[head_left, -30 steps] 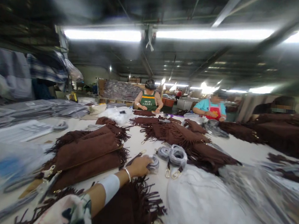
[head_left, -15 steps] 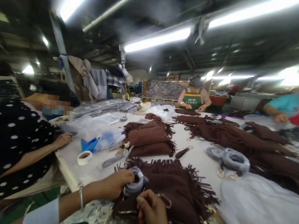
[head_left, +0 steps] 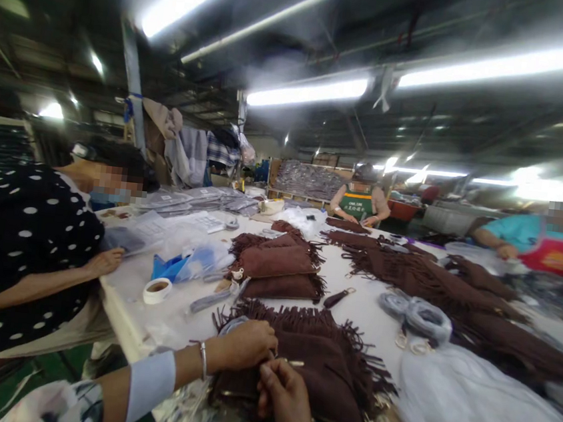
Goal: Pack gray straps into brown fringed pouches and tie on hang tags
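Observation:
A dark brown fringed bag [head_left: 330, 364] lies flat in front of me, its fringe pointing away and gold metal parts along its near edge. Over its left part, my left hand [head_left: 250, 345] has its fingers closed and bent down. A coiled strap in grey wrapping [head_left: 234, 325] shows partly behind that hand; whether the hand holds it is hidden. My right hand [head_left: 286, 399] is closed in a pinch just below, fingertips almost meeting the left ones. What lies between the fingers is too small to make out. A small gold piece [head_left: 293, 362] lies on the bag beside them.
Stacked brown fringed bags [head_left: 278, 264] lie beyond, near a tape roll [head_left: 157, 290] and blue plastic [head_left: 169, 268]. To the right are wrapped strap coils [head_left: 428, 319], white plastic sheeting [head_left: 477, 399] and more brown bags [head_left: 455, 283]. Co-workers are at the left, far and right sides.
My left hand has moved right, toward my right hand, and now covers much of the strap coil. My right hand stays pinched in nearly the same place. The view has shifted slightly.

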Tool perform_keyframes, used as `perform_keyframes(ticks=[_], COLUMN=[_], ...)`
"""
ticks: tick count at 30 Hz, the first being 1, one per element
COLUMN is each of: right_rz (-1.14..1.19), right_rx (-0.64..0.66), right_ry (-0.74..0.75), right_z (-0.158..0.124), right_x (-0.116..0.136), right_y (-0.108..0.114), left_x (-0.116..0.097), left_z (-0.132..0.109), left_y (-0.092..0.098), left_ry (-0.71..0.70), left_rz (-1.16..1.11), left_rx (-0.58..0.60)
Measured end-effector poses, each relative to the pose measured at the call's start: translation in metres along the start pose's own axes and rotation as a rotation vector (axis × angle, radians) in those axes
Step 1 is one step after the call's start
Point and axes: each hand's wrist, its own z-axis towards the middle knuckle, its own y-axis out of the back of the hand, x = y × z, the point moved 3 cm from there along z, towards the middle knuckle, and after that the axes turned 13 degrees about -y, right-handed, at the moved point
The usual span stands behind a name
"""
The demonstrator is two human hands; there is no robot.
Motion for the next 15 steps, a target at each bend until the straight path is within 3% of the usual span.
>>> perform_keyframes(ticks=[7,15], right_rz=[0.011,-0.032], right_rx=[0.013,0.02], right_ry=[-0.072,-0.119], right_z=[0.012,0.014], right_x=[-0.005,-0.002], right_y=[0.004,0.005], left_x=[0.001,-0.018], left_z=[-0.022,-0.028], left_y=[0.011,0.01], left_ry=[0.079,0.03], left_rz=[0.009,0.2], left_rx=[-0.141,-0.132])
